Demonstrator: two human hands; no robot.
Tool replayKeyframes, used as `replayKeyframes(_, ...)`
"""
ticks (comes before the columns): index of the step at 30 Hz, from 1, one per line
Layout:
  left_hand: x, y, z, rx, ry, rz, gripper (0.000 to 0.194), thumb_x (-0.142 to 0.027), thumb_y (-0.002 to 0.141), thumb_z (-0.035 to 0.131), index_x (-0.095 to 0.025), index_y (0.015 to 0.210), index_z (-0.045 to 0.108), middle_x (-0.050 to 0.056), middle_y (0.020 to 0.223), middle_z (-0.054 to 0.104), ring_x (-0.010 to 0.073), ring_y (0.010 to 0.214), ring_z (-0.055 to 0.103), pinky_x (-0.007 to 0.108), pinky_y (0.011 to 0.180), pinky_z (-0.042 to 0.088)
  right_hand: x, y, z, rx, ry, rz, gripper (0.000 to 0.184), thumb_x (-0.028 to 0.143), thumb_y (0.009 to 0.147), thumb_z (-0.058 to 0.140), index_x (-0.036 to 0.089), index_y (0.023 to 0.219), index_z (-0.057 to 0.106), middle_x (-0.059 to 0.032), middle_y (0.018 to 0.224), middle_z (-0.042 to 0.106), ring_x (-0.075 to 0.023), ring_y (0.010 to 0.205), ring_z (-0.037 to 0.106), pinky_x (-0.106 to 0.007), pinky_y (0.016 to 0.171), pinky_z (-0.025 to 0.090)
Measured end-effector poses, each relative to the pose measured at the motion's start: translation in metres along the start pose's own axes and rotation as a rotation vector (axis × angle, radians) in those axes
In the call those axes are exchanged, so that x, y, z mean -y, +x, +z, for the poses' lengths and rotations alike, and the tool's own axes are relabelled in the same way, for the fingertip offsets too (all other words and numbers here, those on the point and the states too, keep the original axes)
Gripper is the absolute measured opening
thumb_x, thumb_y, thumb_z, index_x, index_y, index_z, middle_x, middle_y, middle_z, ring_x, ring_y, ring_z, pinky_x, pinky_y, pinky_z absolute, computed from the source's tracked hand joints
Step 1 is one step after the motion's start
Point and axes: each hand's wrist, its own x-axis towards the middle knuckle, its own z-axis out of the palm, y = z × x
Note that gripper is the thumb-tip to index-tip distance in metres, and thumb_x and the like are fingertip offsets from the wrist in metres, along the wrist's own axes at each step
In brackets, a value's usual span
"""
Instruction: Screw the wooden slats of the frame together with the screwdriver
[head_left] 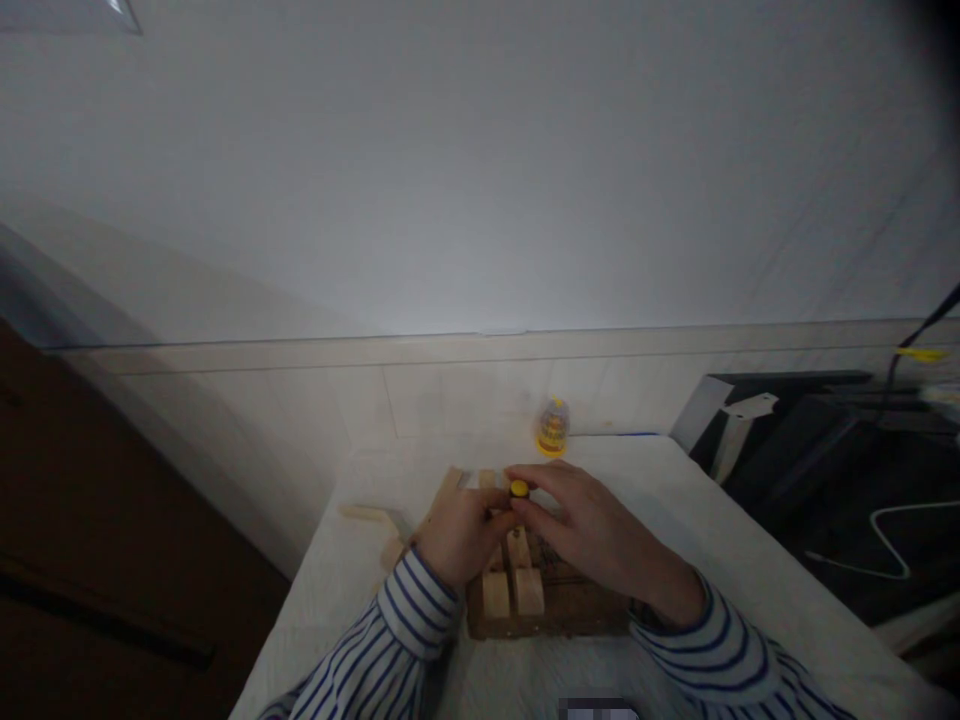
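Yellow-topped piece between left fingers and right fingers, container behind, contents unclear

Legible txt: none. Yellow-based container, nr table's far edge: label marks too small to read. Brown board, same table: dark marks, illeg.

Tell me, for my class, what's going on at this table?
A person in striped sleeves has the left hand and right hand meeting at a small yellow-topped piece; the right pinches it. Below are pale wooden blocks on a brown board. More wooden pieces lie to the left, and a clear-and-yellow container stands behind.
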Motion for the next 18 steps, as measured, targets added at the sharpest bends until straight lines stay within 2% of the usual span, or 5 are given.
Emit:
replayKeyframes(5, 0.004, 0.0005, 0.0008, 0.001, -0.018, 0.037, 0.021, -0.031, 0.08, 0.054, -0.015, 0.078, 0.068, 0.001, 0.065, 0.063, 0.0124, 0.061, 0.053, 0.02, 0.056, 0.037, -0.0019, 0.0019, 0.0002, 0.033, -0.01, -0.042, 0.027, 0.021, 0.085, 0.047, 0.022, 0.108, 0.06, -0.0043, 0.098, 0.067, -0.0184, 0.089, 0.059, -0.035, 0.08, 0.045)
replayKeyframes(9, 0.005, 0.0003, 0.0002, 0.023, -0.013, 0.064, 0.023, -0.032, 0.081, 0.052, -0.016, 0.08, 0.068, 0.0, 0.062, 0.061, 0.0121, 0.059, 0.052, 0.021, 0.055, 0.038, -0.0001, 0.0019, 0.0, 0.035, -0.123, -0.012, 0.025, 0.023, 0.084, 0.05, 0.022, 0.107, 0.061, -0.0042, 0.096, 0.068, -0.0196, 0.088, 0.059, -0.037, 0.079, 0.043)
replayKeyframes(14, 0.0038, -0.0003, -0.0016, 0.053, -0.035, 0.131, 0.021, -0.028, 0.084, 0.049, -0.016, 0.083, 0.067, 0.001, 0.072, 0.063, 0.0135, 0.069, 0.054, 0.021, 0.062, 0.04, 0.0038, 0.0008, -0.002, 0.029, -0.209, 0.004, 0.021, 0.027, 0.085, 0.05, 0.02, 0.1, 0.062, -0.0047, 0.088, 0.068, -0.0195, 0.084, 0.059, -0.035, 0.075, 0.042)
replayKeyframes(18, 0.0063, -0.001, -0.0011, 0.092, -0.044, 0.165, 0.022, -0.027, 0.086, 0.047, -0.016, 0.085, 0.065, 0.001, 0.07, 0.062, 0.0125, 0.066, 0.053, 0.021, 0.06, 0.039, 0.0059, 0.0003, -0.0031, 0.026, -0.259, 0.005, 0.018, 0.028, 0.084, 0.052, 0.019, 0.097, 0.061, -0.0046, 0.085, 0.067, -0.0199, 0.082, 0.058, -0.035, 0.073, 0.04)
